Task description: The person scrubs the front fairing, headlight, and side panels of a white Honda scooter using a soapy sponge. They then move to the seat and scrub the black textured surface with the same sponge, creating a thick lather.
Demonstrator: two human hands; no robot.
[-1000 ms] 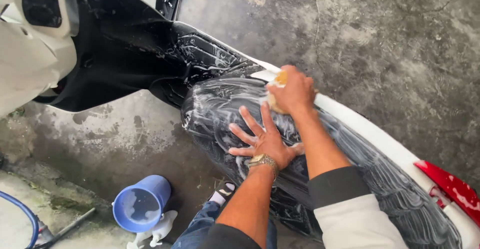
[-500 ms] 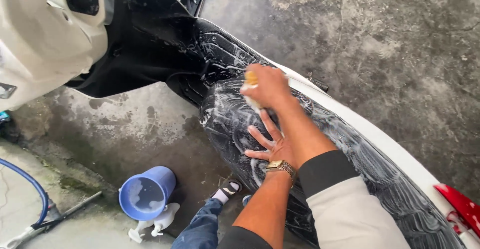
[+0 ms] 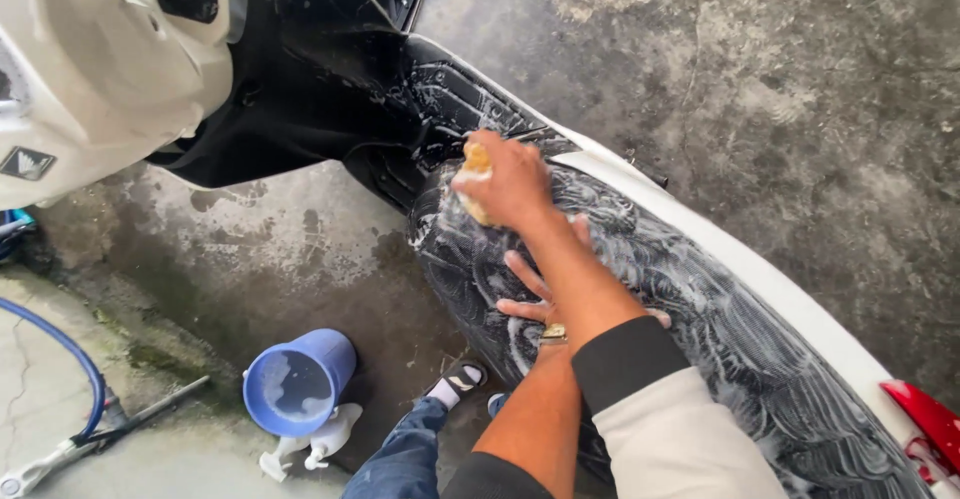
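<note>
Sponge (image 3: 474,181) in right hand (image 3: 512,181) on soapy seat (image 3: 700,329); foamy blue bucket (image 3: 296,383) nearby.

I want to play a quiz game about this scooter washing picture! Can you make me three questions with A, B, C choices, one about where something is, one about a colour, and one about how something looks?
1. Where is the bucket?
A. On the seat
B. On the ground beside the scooter
C. In a hand

2. What colour is the sponge?
A. Yellow
B. Green
C. Pink

3. How does the scooter seat look?
A. Dry and dusty
B. Covered with a cloth
C. Wet with soapy foam

Answers:
1. B, the bucket stands on the concrete next to two white spray bottles.
2. A, the right hand presses a yellow sponge on the seat's front end.
3. C, white suds streak the black seat, where the left hand lies flat.
</note>
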